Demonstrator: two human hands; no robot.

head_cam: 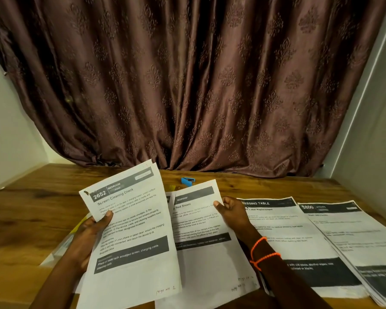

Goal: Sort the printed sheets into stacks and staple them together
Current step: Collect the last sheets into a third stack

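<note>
From the head camera, the left hand (91,237) grips a sheaf of printed sheets (132,237) raised off the wooden table (31,210), thumb clamped on top. The right hand (231,211) pinches a "Bedroom" sheet (198,221) at its edge. Two stacks (310,241) lie to the right, and a blue stapler (188,181) sits behind.

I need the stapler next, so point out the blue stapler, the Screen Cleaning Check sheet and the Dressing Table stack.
blue stapler (188,181), head view, middle of its blue body.
Screen Cleaning Check sheet (129,221), head view, printed text at mid-page.
Dressing Table stack (283,221), head view, top sheet's text area.
</note>
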